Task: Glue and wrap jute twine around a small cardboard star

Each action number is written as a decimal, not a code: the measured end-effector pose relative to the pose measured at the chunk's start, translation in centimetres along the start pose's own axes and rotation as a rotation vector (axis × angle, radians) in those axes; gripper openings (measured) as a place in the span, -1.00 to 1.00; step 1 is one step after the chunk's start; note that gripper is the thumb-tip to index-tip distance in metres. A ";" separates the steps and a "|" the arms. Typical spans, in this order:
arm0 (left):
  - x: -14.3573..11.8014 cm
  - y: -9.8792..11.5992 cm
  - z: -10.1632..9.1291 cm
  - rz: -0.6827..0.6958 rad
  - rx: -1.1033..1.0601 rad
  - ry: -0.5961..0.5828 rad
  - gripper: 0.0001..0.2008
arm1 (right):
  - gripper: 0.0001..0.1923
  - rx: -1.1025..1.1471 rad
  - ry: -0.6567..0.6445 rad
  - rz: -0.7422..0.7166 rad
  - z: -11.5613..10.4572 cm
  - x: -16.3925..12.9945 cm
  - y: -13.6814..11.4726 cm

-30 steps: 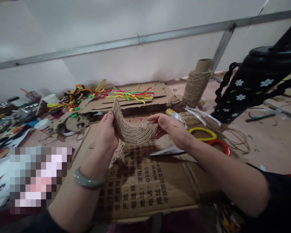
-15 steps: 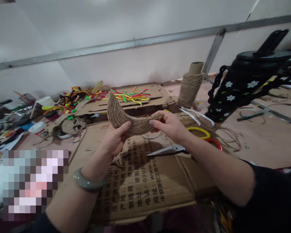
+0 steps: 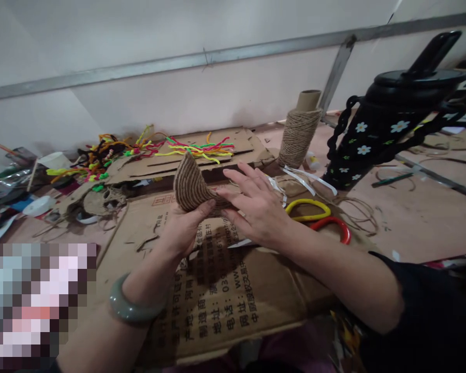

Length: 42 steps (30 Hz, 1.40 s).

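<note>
The left hand [image 3: 186,228] is gripping a curved, crescent-shaped piece wrapped in brown jute twine [image 3: 191,185], with the thumb pressing against its near face and the other fingers hidden behind it. The piece is being held in the air above a flattened brown cardboard sheet printed with dark characters [image 3: 233,300], near the middle of the view. Its broad end is rising up and a little to the left, with the wound rows of twine showing as curved ridges; its long axis is bending from that raised end down and to the right, where the narrower end is disappearing under the right hand [image 3: 256,207]. The right hand is lying over that lower end with the fingers spread and nearly straight, pressing on it rather than closing around it; how far the piece is running beneath the palm cannot be told.

A pale green bangle [image 3: 130,308] is circling the left wrist. Just right of the right hand, scissors with yellow and red loop handles [image 3: 320,220] are lying on the cardboard, their blade tip showing under the wrist. Farther back, a cone of brown jute twine on a cardboard tube [image 3: 297,132] is standing upright, and a heap of bright neon pipe cleaners [image 3: 196,147] is resting on another cardboard piece.
</note>
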<state>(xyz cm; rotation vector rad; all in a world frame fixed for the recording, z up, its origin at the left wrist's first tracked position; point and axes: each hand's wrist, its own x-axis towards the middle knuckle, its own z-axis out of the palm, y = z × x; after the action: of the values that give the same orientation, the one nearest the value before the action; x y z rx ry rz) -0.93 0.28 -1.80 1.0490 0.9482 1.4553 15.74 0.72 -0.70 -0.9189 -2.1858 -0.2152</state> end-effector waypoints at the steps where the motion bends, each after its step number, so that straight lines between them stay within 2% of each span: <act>1: -0.1 0.1 0.0 -0.009 0.005 0.000 -0.82 | -0.68 -0.008 -0.016 -0.005 -0.1 0.0 -0.1; 6: -0.1 0.2 0.0 -0.012 0.026 -0.004 -0.81 | -0.69 0.027 -0.056 0.056 -0.4 0.1 -0.3; 9: 0.0 0.0 -0.1 -0.003 0.038 -0.010 -0.81 | -0.66 0.026 -0.033 0.115 -0.5 0.1 -0.4; 14: 0.1 0.0 -0.1 -0.003 0.032 -0.011 -0.81 | -0.68 0.032 -0.071 0.046 -0.4 0.1 -0.4; 18: 0.3 0.3 -0.2 -0.029 -0.088 0.017 -0.72 | -0.60 0.105 0.003 0.171 -0.8 0.6 0.8; 20: 0.5 0.5 -0.3 -0.060 -0.118 0.030 -0.70 | -0.62 0.194 0.065 0.226 -0.8 0.9 1.7; 23: 0.8 0.7 -0.6 -0.084 -0.155 0.062 -0.68 | -0.62 0.422 0.078 0.360 -0.2 1.2 2.9; 27: 0.9 0.9 -0.8 -0.078 -0.195 0.076 -0.74 | -0.59 0.917 -0.058 0.628 0.8 1.4 2.9; 30: 0.8 0.9 -0.7 -0.087 -0.187 0.071 -0.79 | -0.73 1.132 -0.148 0.749 0.9 1.6 2.3; 34: 0.6 1.0 -0.6 -0.106 -0.167 0.071 -0.77 | -0.89 1.232 -0.113 0.825 0.4 1.8 1.9; 38: 0.4 1.0 -0.6 -0.158 -0.089 0.038 -0.73 | -0.87 1.249 -0.062 0.842 0.4 1.9 2.0; 42: 0.3 0.8 -0.4 -0.179 -0.051 0.051 -0.71 | -0.75 1.266 -0.036 0.829 0.8 1.8 1.9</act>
<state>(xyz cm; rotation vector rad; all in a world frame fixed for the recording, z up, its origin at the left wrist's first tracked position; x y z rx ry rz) -1.57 0.43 -1.10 0.8702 1.0099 1.3558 15.76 3.41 -0.28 -0.8960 -1.3078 1.3918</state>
